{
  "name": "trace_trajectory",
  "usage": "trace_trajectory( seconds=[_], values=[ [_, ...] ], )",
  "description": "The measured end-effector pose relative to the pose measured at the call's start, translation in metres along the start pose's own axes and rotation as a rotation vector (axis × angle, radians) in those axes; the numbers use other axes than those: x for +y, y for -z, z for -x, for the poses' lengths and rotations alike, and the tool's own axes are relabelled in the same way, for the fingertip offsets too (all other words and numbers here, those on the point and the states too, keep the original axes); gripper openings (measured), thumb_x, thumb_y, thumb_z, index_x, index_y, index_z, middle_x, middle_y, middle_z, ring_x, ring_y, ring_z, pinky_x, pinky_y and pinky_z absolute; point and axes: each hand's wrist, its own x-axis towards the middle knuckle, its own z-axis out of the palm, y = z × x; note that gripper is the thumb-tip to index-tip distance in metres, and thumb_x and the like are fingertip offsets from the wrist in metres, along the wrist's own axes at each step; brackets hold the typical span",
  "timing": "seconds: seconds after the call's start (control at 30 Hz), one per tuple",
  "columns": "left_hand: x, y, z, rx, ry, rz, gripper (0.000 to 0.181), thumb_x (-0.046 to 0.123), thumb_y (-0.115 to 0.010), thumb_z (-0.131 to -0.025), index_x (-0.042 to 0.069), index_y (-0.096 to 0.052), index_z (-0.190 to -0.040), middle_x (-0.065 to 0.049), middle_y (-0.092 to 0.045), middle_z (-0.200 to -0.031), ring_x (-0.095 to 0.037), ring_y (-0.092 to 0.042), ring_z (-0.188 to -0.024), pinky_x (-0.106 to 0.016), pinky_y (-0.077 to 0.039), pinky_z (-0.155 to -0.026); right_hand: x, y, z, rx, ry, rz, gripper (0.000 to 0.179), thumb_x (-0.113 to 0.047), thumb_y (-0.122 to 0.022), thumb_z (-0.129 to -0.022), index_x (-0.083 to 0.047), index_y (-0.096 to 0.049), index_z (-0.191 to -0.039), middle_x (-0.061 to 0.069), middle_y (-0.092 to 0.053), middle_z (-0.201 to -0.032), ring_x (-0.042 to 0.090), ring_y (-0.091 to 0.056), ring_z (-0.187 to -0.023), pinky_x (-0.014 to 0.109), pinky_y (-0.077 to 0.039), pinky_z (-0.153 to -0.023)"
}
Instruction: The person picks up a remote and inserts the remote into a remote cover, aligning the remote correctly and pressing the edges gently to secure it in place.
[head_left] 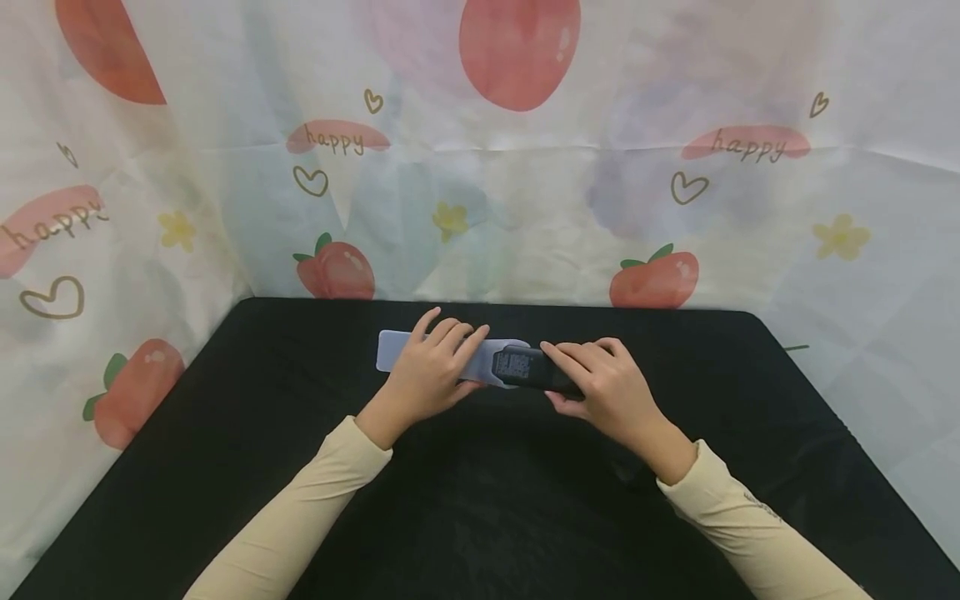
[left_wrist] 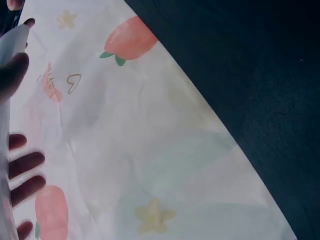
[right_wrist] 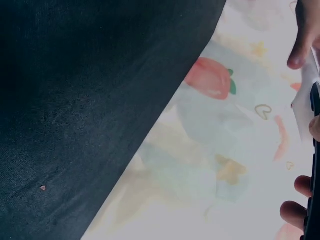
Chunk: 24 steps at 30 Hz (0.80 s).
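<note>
My left hand (head_left: 426, 377) holds a long, flat lavender piece (head_left: 392, 349) with rounded ends, its thumb on the near side and fingers on the far side. In my right hand (head_left: 617, 393) is a black remote control (head_left: 516, 365), gripped between thumb and fingers, with a printed label facing up. The remote's left end overlaps the lavender piece's right end. Along the edge of the remote in the right wrist view run small bumps like buttons (right_wrist: 314, 175). The left wrist view catches the lavender piece (left_wrist: 14, 42) edge-on, with fingertips (left_wrist: 27, 164) past it.
Both hands are over the far part of a black-covered table (head_left: 480, 517). Behind it and along its sides hangs a pale curtain (head_left: 517, 225) printed with strawberries, hearts and the word "happy". A tiny pale speck (right_wrist: 43, 188) lies on the black cover.
</note>
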Motion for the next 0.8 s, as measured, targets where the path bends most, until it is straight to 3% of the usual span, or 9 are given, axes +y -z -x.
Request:
trace_trajectory(
  seconds=[0.13, 0.27, 0.6, 0.8],
  values=[
    [-0.002, 0.002, -0.002, 0.05, -0.071, 0.032, 0.065, 0.044, -0.082, -0.065, 0.011, -0.063, -0.118, 0.0, -0.07, -0.097, -0.016, -0.063, -0.093, -0.043, -0.041, -0.102, -0.001, 0.004, -0.002, 0.029, 0.052, 0.011, 0.07, -0.021, -0.088, -0.052, -0.005, -0.065, -0.116, 0.009, -0.069, -0.093, 0.024, -0.062, -0.07, 0.043, -0.047, -0.069],
    [0.0, 0.005, -0.003, 0.06, -0.115, 0.086, 0.063, 0.041, -0.083, -0.066, 0.009, -0.063, -0.116, 0.0, -0.07, -0.097, -0.015, -0.063, -0.092, -0.042, -0.042, -0.102, -0.002, 0.006, -0.003, 0.051, 0.076, 0.015, 0.071, -0.021, -0.088, -0.051, -0.005, -0.065, -0.116, 0.01, -0.069, -0.093, 0.025, -0.062, -0.071, 0.043, -0.048, -0.069],
    [0.007, 0.008, -0.007, 0.003, -0.101, 0.194, 0.058, 0.037, -0.08, -0.07, 0.007, -0.061, -0.116, -0.002, -0.069, -0.102, -0.017, -0.062, -0.096, -0.043, -0.04, -0.103, -0.005, 0.006, -0.003, 0.053, 0.069, -0.033, 0.069, -0.019, -0.086, -0.052, -0.004, -0.065, -0.115, 0.01, -0.069, -0.093, 0.023, -0.062, -0.071, 0.043, -0.048, -0.068],
    [0.011, 0.007, -0.007, -0.005, -0.076, 0.147, 0.055, 0.038, -0.078, -0.072, 0.007, -0.06, -0.114, -0.002, -0.068, -0.102, -0.017, -0.062, -0.096, -0.045, -0.039, -0.103, -0.006, 0.005, -0.003, 0.009, 0.055, -0.006, 0.07, -0.022, -0.086, -0.055, -0.003, -0.063, -0.118, 0.01, -0.068, -0.095, 0.022, -0.062, -0.075, 0.043, -0.048, -0.071]
  ],
)
